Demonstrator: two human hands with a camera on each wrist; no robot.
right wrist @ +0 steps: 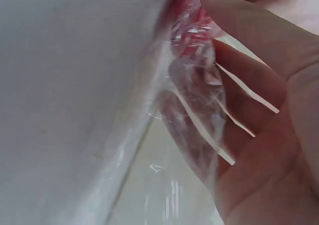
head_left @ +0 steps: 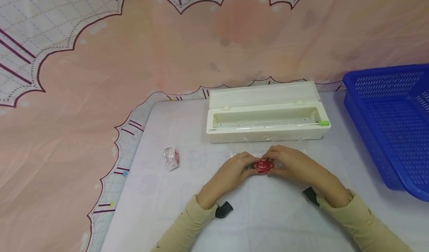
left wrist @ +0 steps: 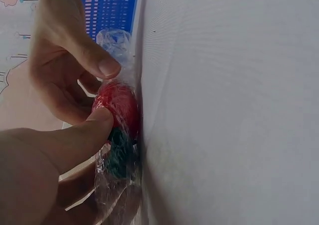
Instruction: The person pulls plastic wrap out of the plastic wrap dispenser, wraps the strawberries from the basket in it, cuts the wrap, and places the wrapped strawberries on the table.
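Note:
A glossy red object with a dark green end (head_left: 263,166), shaped like a strawberry, lies low over the white table, wrapped in clear plastic film (left wrist: 119,197). My left hand (head_left: 232,173) pinches it from the left, the thumb pressed on the red part (left wrist: 122,105) near the green end (left wrist: 118,157). From the other side my right hand (head_left: 293,165) holds the red end, with thumb and fingers about it. Loose film (right wrist: 199,95) trails over the right fingers. Just behind both hands stands a white cling film dispenser (head_left: 268,134) with its lid up.
A small film-wrapped bundle (head_left: 172,158), whitish with some red, lies left of the hands. The blue plastic basket (head_left: 372,140) stands on the right. Behind the table hangs a pink patterned cloth (head_left: 167,50). The dispenser has a green slider (head_left: 324,123) at its right end.

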